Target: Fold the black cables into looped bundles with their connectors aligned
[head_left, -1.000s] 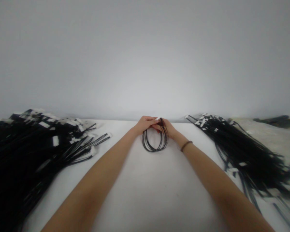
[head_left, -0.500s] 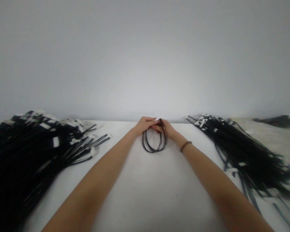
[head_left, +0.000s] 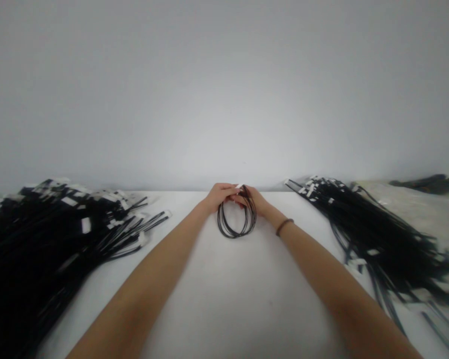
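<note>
A black cable (head_left: 232,236) wound into a round coil hangs between my hands near the back of the white table. My left hand (head_left: 219,197) is closed on the coil's upper left, its fingers reaching toward a small white piece (head_left: 240,186) at the top, which may be a connector or a label. From the other side, my right hand (head_left: 255,200) grips the coil's upper right, with strands crossing in front of its fingers. The fingertips of both hands meet at the top of the loop, and some are hidden behind the cable.
To the left lies a large heap of black cables (head_left: 48,249) with white ends. A smaller bundle of black cables (head_left: 377,234) is on the right, beside clear plastic wrapping (head_left: 407,199) with a dark item (head_left: 430,184) on it. A plain wall (head_left: 224,89) rises behind the white table (head_left: 220,299).
Both hands and the coil have shifted slightly left in view. The coil stays held at its top, and the cable heaps lie as before.
</note>
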Demonstrator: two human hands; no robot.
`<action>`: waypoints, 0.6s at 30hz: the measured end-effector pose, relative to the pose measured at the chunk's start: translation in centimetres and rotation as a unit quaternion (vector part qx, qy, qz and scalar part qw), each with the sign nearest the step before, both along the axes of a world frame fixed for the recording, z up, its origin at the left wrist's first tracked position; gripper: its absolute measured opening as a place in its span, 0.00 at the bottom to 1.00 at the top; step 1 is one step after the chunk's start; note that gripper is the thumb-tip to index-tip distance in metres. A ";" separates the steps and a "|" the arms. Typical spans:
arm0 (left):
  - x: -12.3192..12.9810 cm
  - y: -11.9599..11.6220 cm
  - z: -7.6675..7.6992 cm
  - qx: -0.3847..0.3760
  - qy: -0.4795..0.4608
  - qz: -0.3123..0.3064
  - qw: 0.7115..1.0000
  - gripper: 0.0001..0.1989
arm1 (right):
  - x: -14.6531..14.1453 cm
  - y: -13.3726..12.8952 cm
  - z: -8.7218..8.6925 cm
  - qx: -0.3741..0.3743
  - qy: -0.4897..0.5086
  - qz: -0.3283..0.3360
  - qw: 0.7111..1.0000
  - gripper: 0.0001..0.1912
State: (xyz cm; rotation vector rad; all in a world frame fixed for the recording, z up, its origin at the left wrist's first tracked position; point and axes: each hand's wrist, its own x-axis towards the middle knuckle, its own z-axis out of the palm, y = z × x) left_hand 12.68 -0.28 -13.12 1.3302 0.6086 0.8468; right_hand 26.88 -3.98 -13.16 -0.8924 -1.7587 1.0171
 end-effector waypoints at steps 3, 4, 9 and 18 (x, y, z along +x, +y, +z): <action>-0.1 0.3 -0.3 0.010 0.004 0.019 1.000 0.12 | 0.0 0.0 -0.1 0.000 0.004 0.000 1.000 0.13; -0.1 0.4 -0.3 0.013 0.007 0.024 1.000 0.12 | 0.0 0.0 -0.1 -0.001 0.004 0.000 1.000 0.13; -0.1 0.6 -0.1 0.047 0.056 0.058 0.996 0.16 | 0.0 0.1 0.0 -0.043 0.030 -0.014 0.999 0.16; -1.7 -0.1 3.4 0.145 0.325 -0.018 0.934 0.30 | 1.0 1.6 -0.8 -0.105 0.128 -0.157 0.974 0.19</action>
